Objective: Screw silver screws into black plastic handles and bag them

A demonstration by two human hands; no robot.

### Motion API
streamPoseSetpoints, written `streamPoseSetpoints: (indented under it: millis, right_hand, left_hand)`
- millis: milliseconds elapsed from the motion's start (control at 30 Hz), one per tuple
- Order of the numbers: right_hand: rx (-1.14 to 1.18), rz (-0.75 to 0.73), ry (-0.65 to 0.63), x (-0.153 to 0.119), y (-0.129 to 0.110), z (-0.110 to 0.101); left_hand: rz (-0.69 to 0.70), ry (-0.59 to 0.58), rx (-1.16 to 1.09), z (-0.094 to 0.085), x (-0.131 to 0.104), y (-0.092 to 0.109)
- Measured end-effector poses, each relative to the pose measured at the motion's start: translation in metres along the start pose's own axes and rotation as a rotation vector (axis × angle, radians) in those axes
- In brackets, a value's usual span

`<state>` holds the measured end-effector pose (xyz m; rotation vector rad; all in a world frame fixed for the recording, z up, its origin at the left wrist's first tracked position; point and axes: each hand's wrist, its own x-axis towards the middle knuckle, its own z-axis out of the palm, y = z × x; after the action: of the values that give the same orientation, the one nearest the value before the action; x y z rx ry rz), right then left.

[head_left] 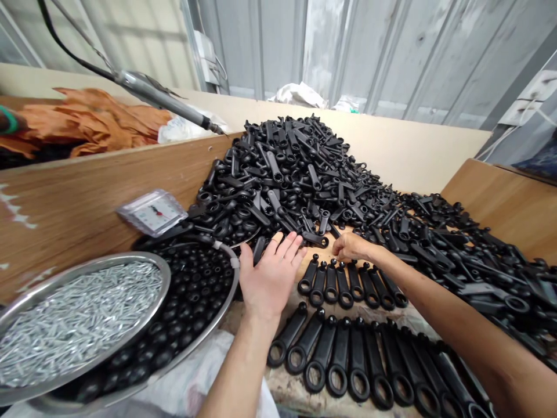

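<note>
My left hand point(272, 276) is spread palm-up beside the tray of black round knobs point(187, 296), near the foot of the pile, and holds nothing. To its right, my right hand point(349, 247) is closed, its fingers curled down above the far row of black levers point(331, 284). A dark piece shows just beyond those fingertips; what they pinch is hidden. Each lever has a ring at the near end and a small stub at the far end. A nearer row of larger-looking levers point(339, 354) lies below, partly behind my right forearm.
A big heap of black levers point(287, 168) spreads across the back and right. At left, a metal bowl of screws point(87, 313) overlaps the knob tray. A power screwdriver point(163, 101) hangs above a wooden board point(87, 197), near a small dial gauge point(154, 213).
</note>
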<state>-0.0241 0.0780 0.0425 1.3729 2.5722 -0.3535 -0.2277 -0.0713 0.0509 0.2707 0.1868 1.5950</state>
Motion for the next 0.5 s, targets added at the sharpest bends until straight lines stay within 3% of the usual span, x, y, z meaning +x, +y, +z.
streamPoseSetpoints:
  millis: [300,500]
  right_hand:
    - [-0.173,-0.048,-0.033,-0.010,-0.021,-0.009]
    - [-0.228,-0.024,-0.054,-0.005,-0.018,-0.006]
  left_hand:
    - [0.009,0.017,0.027,0.002,0.000,0.000]
    - [-0.003,0.027,0.019,0.001,0.000,0.000]
